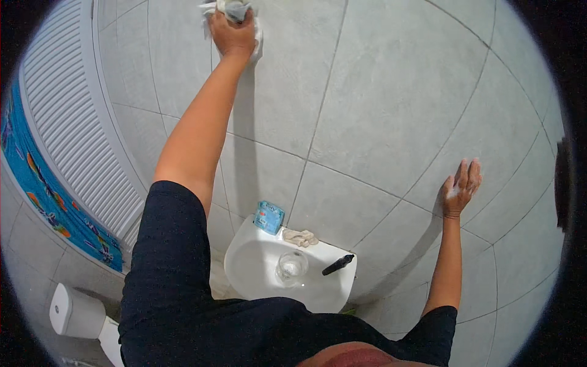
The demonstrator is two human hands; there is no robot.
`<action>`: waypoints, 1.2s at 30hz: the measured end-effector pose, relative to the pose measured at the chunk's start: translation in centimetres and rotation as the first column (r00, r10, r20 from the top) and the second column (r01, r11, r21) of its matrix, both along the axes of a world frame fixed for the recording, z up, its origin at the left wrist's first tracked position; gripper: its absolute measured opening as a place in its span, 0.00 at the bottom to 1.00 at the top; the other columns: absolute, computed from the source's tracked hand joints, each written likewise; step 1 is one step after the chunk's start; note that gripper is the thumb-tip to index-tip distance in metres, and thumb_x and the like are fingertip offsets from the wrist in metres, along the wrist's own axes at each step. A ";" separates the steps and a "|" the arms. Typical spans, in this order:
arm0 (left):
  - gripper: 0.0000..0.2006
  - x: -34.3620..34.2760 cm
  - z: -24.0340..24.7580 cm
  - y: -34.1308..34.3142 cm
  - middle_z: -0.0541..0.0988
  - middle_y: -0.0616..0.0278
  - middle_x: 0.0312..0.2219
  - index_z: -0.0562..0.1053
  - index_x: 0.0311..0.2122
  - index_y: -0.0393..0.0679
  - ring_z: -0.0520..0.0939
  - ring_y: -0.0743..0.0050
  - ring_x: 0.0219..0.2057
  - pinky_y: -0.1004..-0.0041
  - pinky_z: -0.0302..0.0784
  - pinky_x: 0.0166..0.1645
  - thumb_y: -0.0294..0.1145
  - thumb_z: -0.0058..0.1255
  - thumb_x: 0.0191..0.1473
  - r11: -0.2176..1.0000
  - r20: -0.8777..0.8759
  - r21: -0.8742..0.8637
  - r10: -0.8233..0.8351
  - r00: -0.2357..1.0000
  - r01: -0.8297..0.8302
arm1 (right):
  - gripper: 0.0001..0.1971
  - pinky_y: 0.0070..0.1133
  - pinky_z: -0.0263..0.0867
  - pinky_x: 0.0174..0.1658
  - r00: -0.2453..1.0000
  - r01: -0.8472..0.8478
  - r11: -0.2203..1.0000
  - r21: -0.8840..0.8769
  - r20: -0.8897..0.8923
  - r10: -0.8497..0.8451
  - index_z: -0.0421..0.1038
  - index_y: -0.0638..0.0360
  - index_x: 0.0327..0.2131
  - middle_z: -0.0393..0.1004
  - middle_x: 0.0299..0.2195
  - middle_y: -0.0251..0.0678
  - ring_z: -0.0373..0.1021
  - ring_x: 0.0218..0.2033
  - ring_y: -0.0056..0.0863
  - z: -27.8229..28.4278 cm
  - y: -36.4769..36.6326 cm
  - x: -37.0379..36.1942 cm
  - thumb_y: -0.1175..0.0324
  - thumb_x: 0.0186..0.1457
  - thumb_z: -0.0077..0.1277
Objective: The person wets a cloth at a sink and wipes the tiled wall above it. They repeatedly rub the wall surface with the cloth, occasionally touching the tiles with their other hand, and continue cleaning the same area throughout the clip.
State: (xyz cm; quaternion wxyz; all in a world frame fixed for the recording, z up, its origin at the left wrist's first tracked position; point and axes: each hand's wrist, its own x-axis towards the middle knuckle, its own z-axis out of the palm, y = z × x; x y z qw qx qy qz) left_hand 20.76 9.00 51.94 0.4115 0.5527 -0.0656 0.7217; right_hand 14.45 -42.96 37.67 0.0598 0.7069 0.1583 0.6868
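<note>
My left arm stretches up to the grey tiled wall [379, 92], where my left hand [234, 40] is closed around a bunched, whitish-grey cloth [235, 10]. The cloth lies against a tile near the top edge, and white foam shows beside the hand. Lower down on the right, my right hand [463, 188] rests open on the same wall with its fingers stretched out. Some white foam sits on it, and it holds nothing.
Below stands a white washbasin [241, 260] with a clear container [291, 269] in it. A blue packet [269, 217], a crumpled beige cloth [299, 237] and a black, elongated object [338, 265] lie along its rim. At left are a white louvred door [79, 110], a blue patterned fabric [55, 208] and a toilet [79, 312].
</note>
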 end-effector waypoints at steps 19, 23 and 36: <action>0.16 3.6 5.8 3.1 0.74 0.56 0.32 0.70 0.37 0.40 0.75 0.60 0.33 0.66 0.68 0.38 0.40 0.50 0.46 0.926 0.046 -0.128 0.363 0.931 -0.355 | 0.29 0.37 0.38 0.58 1.000 -0.001 1.000 0.013 -0.019 0.001 0.56 0.48 0.52 0.50 0.56 0.36 0.46 0.58 0.36 -0.1 0.4 0.2 0.69 0.42 0.45; 0.24 1.8 4.0 -6.0 0.70 0.50 0.38 0.66 0.44 0.42 0.68 0.52 0.43 0.63 0.62 0.48 0.43 0.52 0.42 0.860 0.130 0.415 0.266 0.955 -0.296 | 0.29 0.37 0.39 0.58 0.999 0.023 1.000 0.011 -0.034 -0.023 0.57 0.48 0.52 0.50 0.56 0.36 0.46 0.58 0.35 -0.1 -0.2 -0.4 0.69 0.41 0.47; 0.31 1.0 8.5 -6.5 0.68 0.49 0.40 0.62 0.48 0.42 0.66 0.48 0.44 0.62 0.59 0.51 0.41 0.56 0.37 0.849 0.063 0.466 0.250 0.966 -0.250 | 0.29 0.38 0.40 0.57 0.997 0.020 0.997 0.068 -0.069 -0.015 0.58 0.46 0.51 0.49 0.57 0.33 0.44 0.58 0.31 -0.1 0.5 -0.4 0.68 0.40 0.49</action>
